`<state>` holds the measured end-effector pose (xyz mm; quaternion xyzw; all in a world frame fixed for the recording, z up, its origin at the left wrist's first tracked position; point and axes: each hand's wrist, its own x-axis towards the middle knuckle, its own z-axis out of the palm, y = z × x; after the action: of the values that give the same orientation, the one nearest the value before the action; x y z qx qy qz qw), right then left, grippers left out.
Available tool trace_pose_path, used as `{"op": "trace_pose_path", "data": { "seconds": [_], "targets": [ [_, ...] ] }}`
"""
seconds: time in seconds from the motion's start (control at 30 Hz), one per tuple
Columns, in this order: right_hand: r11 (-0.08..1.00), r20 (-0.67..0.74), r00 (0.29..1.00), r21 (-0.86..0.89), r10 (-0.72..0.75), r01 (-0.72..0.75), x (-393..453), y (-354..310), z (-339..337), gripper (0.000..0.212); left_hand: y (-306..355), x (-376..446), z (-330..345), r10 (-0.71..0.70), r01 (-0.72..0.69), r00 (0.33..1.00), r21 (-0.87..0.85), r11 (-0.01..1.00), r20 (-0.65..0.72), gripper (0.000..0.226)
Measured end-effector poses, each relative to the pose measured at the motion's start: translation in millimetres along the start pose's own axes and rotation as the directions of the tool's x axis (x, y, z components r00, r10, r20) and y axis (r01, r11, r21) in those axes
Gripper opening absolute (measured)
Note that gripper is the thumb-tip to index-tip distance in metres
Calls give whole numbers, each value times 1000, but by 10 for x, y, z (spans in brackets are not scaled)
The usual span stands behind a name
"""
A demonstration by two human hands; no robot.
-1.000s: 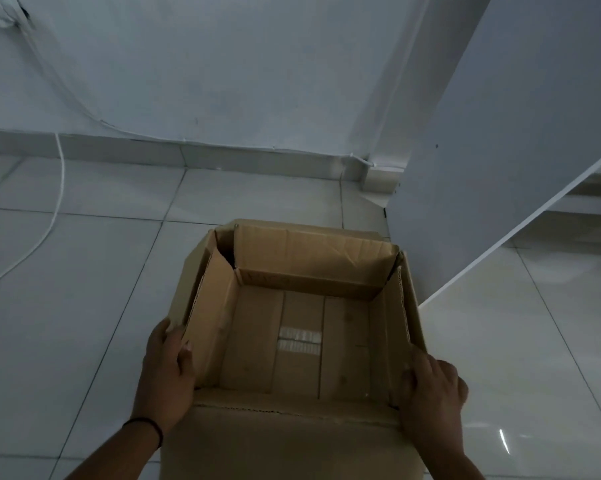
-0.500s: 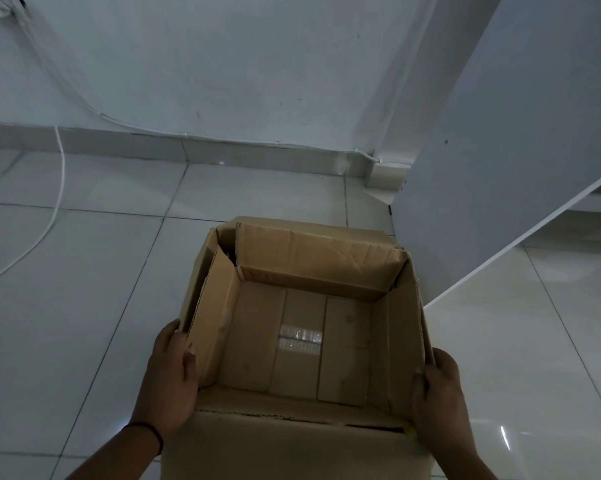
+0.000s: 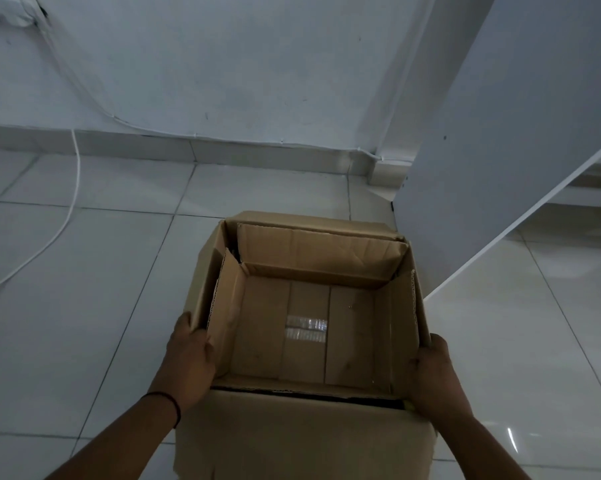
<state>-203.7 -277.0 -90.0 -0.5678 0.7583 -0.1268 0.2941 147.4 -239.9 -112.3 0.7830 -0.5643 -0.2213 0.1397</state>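
An open brown cardboard box (image 3: 320,258) is in front of me above the white tiled floor, its flaps folded inward and nothing inside but a strip of clear tape on the bottom. My left hand (image 3: 188,358) grips the box's left wall near the front corner, thumb over the rim. My right hand (image 3: 434,375) holds the right wall at the front corner, fingers wrapped on the outside. A black band circles my left wrist. The near flap hangs down toward me.
A white panel (image 3: 500,150) leans at an angle on the right, close to the box's far right corner. A white cable (image 3: 67,209) runs down the wall and across the tiles on the left. A skirting runs along the wall ahead.
The box and both hands have shifted a little to the right and forward, toward the wall. My right hand has slid from the rim's top down onto the outer side of the right wall.
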Motion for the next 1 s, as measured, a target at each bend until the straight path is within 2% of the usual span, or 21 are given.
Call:
{"op": "trace_pose_path", "data": {
  "seconds": [0.1, 0.2, 0.3, 0.4, 0.43, 0.53, 0.6, 0.67, 0.8, 0.87, 0.97, 1.0],
  "targets": [
    [997, -32, 997, 6, -77, 77, -68, 27, -44, 26, 27, -78, -15, 31, -33, 997, -41, 999, -66, 20],
    [993, -47, 991, 1, -122, 122, -46, 49, -24, 27, 41, -77, -14, 30, -33, 997, -46, 998, -65, 20],
    [996, 17, 997, -57, -70, 71, 44, 61, 25, 14, 24, 12, 33, 13, -13, 1000, -18, 1000, -27, 18],
    [997, 44, 999, -71, -10, 13, 84, 12, 16, 12, -37, 80, 81, -78, 74, 996, 78, 994, 51, 8],
    [998, 67, 998, -64, 1, 4, 73, -3, -12, 13, -46, 78, 87, -83, 78, 995, 84, 993, 52, 7],
    [995, 127, 991, -95, -27, 40, 45, 0, -98, 17, -26, -2, 45, -7, 7, 1000, -47, 999, -18, 14],
    [995, 129, 991, -94, -26, 39, 67, 31, -135, 22, 3, -27, 21, 26, -27, 998, -25, 999, -50, 24],
    [984, 176, 984, -172, -23, 53, 111, 0, -154, 25, 37, -3, 2, 23, -24, 998, -13, 1000, -62, 28],
    [935, 291, 957, -341, 4, 100, 187, -76, -198, 28, 56, 9, 24, 66, -67, 994, -2, 998, -91, 19],
    [922, 282, 959, -377, 26, 86, 231, -76, -244, 28, 23, 22, 36, 74, -75, 993, -6, 997, -94, 18],
    [862, 219, 972, -472, -89, 185, 313, -86, -288, 36, -14, 72, 62, 54, -54, 996, 10, 998, -68, 18],
    [841, 219, 974, -515, -61, 168, 313, -114, -279, 38, -17, 90, 70, 50, -48, 997, 29, 998, -64, 17]
  ]
}}
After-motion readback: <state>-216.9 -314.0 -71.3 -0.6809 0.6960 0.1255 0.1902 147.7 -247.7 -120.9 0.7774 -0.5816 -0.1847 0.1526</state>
